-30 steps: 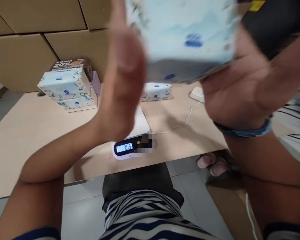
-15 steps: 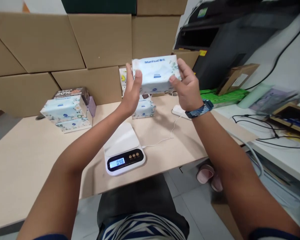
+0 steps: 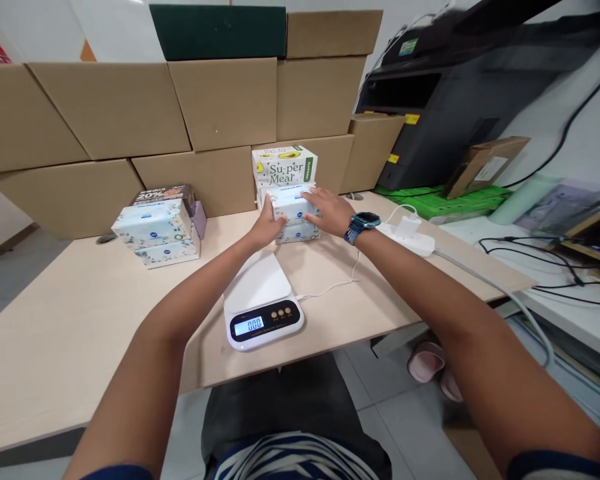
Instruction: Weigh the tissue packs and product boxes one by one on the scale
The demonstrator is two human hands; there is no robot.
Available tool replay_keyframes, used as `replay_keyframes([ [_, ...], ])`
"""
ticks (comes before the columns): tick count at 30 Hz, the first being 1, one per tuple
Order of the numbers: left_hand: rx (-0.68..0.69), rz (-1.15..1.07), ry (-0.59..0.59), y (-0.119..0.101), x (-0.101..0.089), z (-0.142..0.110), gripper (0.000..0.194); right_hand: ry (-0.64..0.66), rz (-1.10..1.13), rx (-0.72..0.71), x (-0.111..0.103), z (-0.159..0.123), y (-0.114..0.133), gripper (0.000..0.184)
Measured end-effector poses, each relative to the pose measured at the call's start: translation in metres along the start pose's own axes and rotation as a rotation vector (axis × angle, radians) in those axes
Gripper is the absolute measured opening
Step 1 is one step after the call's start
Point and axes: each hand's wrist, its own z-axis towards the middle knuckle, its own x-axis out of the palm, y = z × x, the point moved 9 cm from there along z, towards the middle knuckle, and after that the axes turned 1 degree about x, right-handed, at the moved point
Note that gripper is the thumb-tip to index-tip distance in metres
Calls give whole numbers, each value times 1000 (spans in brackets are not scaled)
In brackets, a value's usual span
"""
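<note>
A white-and-blue tissue pack [image 3: 293,205] rests on top of a second tissue pack [image 3: 300,233], in front of a box marked "Super Meal" [image 3: 286,168]. My left hand [image 3: 267,225] grips the upper pack's left end, thumb on its front. At its right end my right hand [image 3: 334,212] holds it, fingers over the top and thumb on the front. A white scale [image 3: 263,293] stands nearer to me, its display reading 0.00 and its plate bare where it shows; my left forearm passes over its left side.
Two more stacked tissue packs [image 3: 155,230] stand at the left, before a dark box [image 3: 165,193] and a purple one [image 3: 199,220]. Cardboard boxes [image 3: 110,113] wall the back. At the right are a power strip [image 3: 415,243], a cable and a black printer [image 3: 455,100].
Both hands have lowered the tissue pack from mid-air onto the pack standing at the back. The scale's display went from about 0.48 to 0.00. The camera view has shifted somewhat.
</note>
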Motion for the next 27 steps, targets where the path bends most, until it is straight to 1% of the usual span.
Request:
replay_keyframes([
  [2, -43, -40, -26, -1, 3, 0, 82, -2, 10, 6, 4, 3, 2, 69],
  [5, -99, -122, -56, 5, 6, -3, 56, -17, 69, 22, 6, 3, 0, 70],
  [6, -130, -154, -60, 9, 7, -5, 52, -25, 101, 29, 6, 2, -2, 71],
  [8, -200, -220, -68, 21, 8, -11, 49, -50, 183, 49, 6, -1, -7, 77],
  [9, -232, -252, -75, 26, 8, -13, 50, -71, 234, 66, 5, -2, -11, 84],
  [11, -280, -310, -92, 32, 7, -16, 55, -134, 351, 126, 5, -4, -22, 107],
  [12, -297, -337, -96, 34, 7, -15, 57, -168, 418, 167, 6, -4, -29, 117],
  [13, -308, -363, -96, 34, 7, -13, 61, -193, 491, 210, 9, -4, -35, 123],
  [14, -314, -386, -91, 33, 8, -10, 66, -205, 566, 249, 13, -3, -41, 125],
  [16, -317, -430, -74, 29, 12, -2, 80, -189, 718, 301, 26, 1, -45, 126],
  [19, -324, -479, -51, 25, 19, 8, 99, -124, 915, 316, 43, 7, -38, 129],
  [23, -349, -511, -60, 29, 24, 12, 104, -44, 1083, 329, 54, 7, -23, 123],
  [27, -361, -519, -73, 35, 24, 11, 103, -4, 1162, 346, 56, 4, -16, 118],
])
